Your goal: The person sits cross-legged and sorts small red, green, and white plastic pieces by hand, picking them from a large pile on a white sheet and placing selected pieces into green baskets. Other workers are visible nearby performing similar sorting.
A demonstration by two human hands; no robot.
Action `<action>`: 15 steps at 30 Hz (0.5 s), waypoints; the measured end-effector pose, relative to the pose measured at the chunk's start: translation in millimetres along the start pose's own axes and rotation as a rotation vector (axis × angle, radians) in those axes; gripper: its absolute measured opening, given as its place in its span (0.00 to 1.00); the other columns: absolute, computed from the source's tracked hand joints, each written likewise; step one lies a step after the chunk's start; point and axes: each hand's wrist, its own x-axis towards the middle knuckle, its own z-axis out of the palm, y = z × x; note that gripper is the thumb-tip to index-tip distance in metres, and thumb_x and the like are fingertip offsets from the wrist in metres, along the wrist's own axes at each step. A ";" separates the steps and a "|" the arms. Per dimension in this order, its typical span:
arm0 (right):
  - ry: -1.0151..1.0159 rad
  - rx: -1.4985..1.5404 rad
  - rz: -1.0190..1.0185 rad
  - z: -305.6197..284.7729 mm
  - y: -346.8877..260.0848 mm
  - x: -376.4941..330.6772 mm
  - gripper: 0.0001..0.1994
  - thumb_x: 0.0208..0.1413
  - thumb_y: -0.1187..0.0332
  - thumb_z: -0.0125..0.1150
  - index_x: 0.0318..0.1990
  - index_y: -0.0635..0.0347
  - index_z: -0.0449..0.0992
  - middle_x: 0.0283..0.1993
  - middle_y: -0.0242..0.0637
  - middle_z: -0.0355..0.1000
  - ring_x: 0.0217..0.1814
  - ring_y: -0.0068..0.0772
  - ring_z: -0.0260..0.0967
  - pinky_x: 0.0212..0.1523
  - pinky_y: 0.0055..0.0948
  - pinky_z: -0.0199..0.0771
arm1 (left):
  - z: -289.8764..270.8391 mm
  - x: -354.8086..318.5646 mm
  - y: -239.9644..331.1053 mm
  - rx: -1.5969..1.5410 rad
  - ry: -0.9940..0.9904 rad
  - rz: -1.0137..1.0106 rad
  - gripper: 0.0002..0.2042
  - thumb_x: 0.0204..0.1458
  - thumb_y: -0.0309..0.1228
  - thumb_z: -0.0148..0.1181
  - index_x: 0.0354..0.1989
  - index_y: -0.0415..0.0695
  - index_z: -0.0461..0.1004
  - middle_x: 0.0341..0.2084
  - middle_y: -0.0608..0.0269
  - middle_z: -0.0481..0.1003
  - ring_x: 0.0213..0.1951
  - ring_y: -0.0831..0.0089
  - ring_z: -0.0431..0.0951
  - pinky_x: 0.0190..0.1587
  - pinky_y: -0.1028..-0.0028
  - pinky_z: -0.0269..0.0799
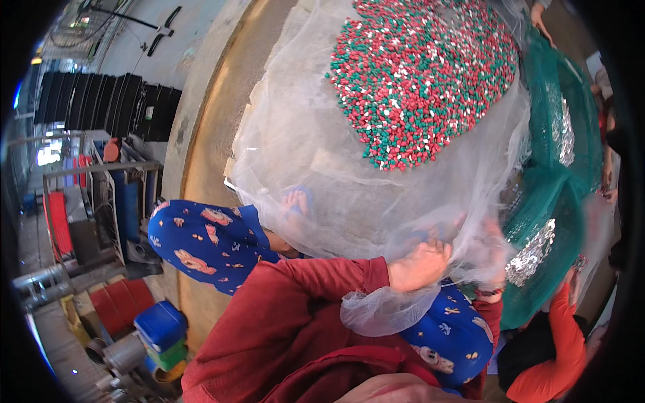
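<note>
Gathering the white mesh netting (376,201) at its near edge, we have our left hand (420,265) closed, fingers curled around a bunched fold of it, while our right hand (494,258) sits behind the fabric, blurred, so we cannot tell how far its fingers are open or whether they grip. The netting spreads from our lap outward across the ground, and one heap of small red, green and white pellets (423,74) rests on its far part, well apart from our hands. We judge that a sharp tug on the fold could tilt the sheet and send pellets rolling off its edge, or snag and tear the thin mesh. A foot in a blue sandal (295,200) shows through the net and could catch it. Beside it lie green net bags (561,201), at least two, holding silvery pieces. One other person's arm in an orange sleeve (561,336) reaches in at lower right.
</note>
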 end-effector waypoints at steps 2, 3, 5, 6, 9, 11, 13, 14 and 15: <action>-0.051 -0.179 0.104 -13.2 28.5 4.3 0.27 0.57 0.54 0.45 0.59 0.65 0.57 0.53 0.48 0.62 0.53 0.42 0.60 0.52 0.39 0.61 | 1.0 -4.1 -11.6 -0.090 0.032 0.093 0.12 0.45 0.30 0.49 0.35 0.34 0.70 0.27 0.47 0.74 0.28 0.53 0.76 0.29 0.57 0.70; -0.184 -0.487 -0.021 -17.1 47.9 14.4 0.26 0.55 0.59 0.46 0.58 0.65 0.57 0.47 0.48 0.65 0.48 0.42 0.64 0.47 0.38 0.64 | -3.8 -2.2 -21.3 -0.149 -0.092 0.039 0.12 0.45 0.31 0.49 0.35 0.36 0.71 0.28 0.47 0.74 0.29 0.53 0.76 0.30 0.58 0.70; -0.206 -1.469 -0.279 -23.6 73.5 25.1 0.26 0.51 0.67 0.47 0.58 0.67 0.56 0.37 0.48 0.69 0.37 0.44 0.68 0.38 0.37 0.69 | -26.2 0.2 -57.9 -0.241 -0.491 -0.011 0.11 0.47 0.33 0.49 0.33 0.39 0.74 0.30 0.49 0.74 0.31 0.53 0.75 0.33 0.60 0.70; -0.152 -1.822 -0.290 -26.2 79.4 28.3 0.26 0.49 0.70 0.47 0.58 0.68 0.55 0.31 0.48 0.71 0.32 0.46 0.70 0.33 0.38 0.70 | -41.7 -8.7 -84.8 -0.259 -0.063 0.021 0.11 0.49 0.36 0.50 0.29 0.43 0.75 0.31 0.52 0.74 0.32 0.51 0.74 0.35 0.61 0.69; 0.181 -1.648 0.208 -18.5 82.3 16.9 0.37 0.45 0.71 0.51 0.62 0.70 0.40 0.28 0.51 0.70 0.29 0.52 0.70 0.31 0.46 0.69 | -101.3 -44.0 -225.0 0.258 0.498 -0.212 0.15 0.45 0.33 0.58 0.42 0.41 0.72 0.43 0.52 0.70 0.46 0.57 0.69 0.48 0.62 0.64; 0.298 -1.627 0.122 -12.6 73.7 3.8 0.36 0.48 0.68 0.48 0.64 0.62 0.38 0.38 0.57 0.66 0.33 0.54 0.70 0.32 0.46 0.69 | -123.5 -81.8 -327.2 0.466 0.750 -0.580 0.25 0.43 0.39 0.61 0.49 0.41 0.66 0.46 0.45 0.67 0.49 0.51 0.64 0.51 0.58 0.59; 0.339 -1.592 0.199 -7.4 69.0 -10.2 0.36 0.48 0.68 0.47 0.64 0.54 0.37 0.43 0.56 0.61 0.35 0.55 0.69 0.34 0.47 0.69 | -118.9 -127.3 -410.8 0.167 0.668 -1.083 0.44 0.36 0.49 0.66 0.59 0.39 0.52 0.55 0.37 0.56 0.57 0.43 0.53 0.58 0.54 0.50; 0.367 -1.562 0.094 -5.0 71.6 -16.2 0.36 0.48 0.67 0.47 0.65 0.50 0.37 0.46 0.55 0.59 0.36 0.55 0.68 0.34 0.47 0.69 | -108.0 -146.3 -442.6 0.029 0.613 -1.263 0.50 0.34 0.52 0.66 0.62 0.39 0.45 0.57 0.35 0.51 0.60 0.40 0.48 0.60 0.52 0.46; 0.394 -1.488 0.268 -6.7 72.3 -23.1 0.36 0.48 0.68 0.48 0.65 0.49 0.39 0.46 0.53 0.59 0.37 0.56 0.68 0.35 0.48 0.69 | -97.9 -162.5 -468.2 -0.020 0.528 -1.291 0.54 0.33 0.53 0.67 0.63 0.40 0.39 0.59 0.34 0.47 0.61 0.40 0.44 0.61 0.51 0.43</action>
